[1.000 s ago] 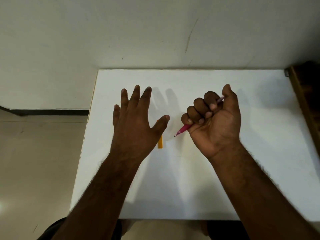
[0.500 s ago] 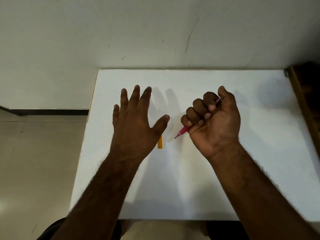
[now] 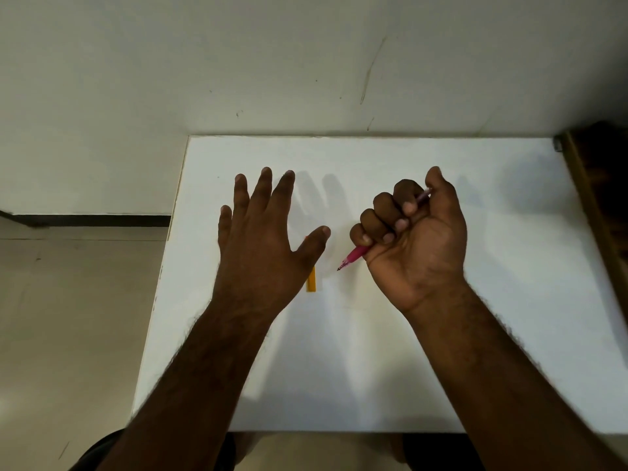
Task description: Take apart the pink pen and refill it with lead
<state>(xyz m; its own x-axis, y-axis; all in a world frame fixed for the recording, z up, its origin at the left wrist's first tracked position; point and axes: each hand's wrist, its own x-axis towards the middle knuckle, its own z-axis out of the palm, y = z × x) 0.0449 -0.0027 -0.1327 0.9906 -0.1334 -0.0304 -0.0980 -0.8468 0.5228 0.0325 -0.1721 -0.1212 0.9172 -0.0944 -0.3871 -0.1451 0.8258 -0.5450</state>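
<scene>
My right hand [image 3: 416, 244] grips the pink pen [image 3: 353, 258] in a fist above the white table [image 3: 509, 300]. The pen's tip points down and to the left, and its back end pokes out near my thumb at the top of the fist. My left hand [image 3: 263, 243] hovers flat with its fingers spread, holding nothing. A small yellow lead case [image 3: 311, 283] lies on the table, mostly hidden under my left hand's thumb side.
The table stands against a pale wall. Its left edge borders a tiled floor. A dark wooden piece of furniture [image 3: 598, 185] runs along the table's right side.
My right hand has shifted slightly left and down with the pen. My left hand has stayed where it was.
</scene>
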